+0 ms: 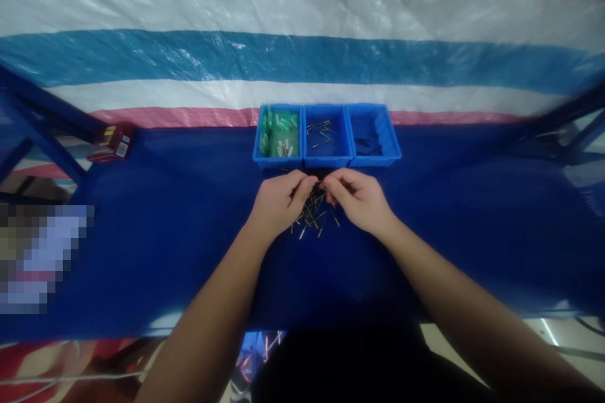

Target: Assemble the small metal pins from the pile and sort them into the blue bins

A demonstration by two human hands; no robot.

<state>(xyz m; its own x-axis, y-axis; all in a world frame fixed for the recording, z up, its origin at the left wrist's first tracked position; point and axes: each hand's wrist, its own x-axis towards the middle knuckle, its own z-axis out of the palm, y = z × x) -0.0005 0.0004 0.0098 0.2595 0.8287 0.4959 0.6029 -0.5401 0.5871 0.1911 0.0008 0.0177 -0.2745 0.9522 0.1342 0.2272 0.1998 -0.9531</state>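
My left hand point(283, 198) and my right hand point(358, 198) meet fingertip to fingertip, each closed in a pinch. A tiny thin piece shows between them, too small to make out. Beneath and between the hands lies a loose pile of thin metal pins point(309, 219), gold and silver in colour, on the blue tabletop point(189, 233). My fingers hide part of the pile. Just beyond stand three blue bins. The left bin point(278, 162) contains green plastic and small whitish pieces, the middle bin point(327, 161) several similar pins, the right bin point(385, 138) small dark pieces.
A red box point(111, 142) sits at the table's far left. Blue frame posts point(42, 119) rise at both sides. A striped plastic sheet point(302, 56) hangs behind the bins. At the lower left is a white cable point(70, 380).
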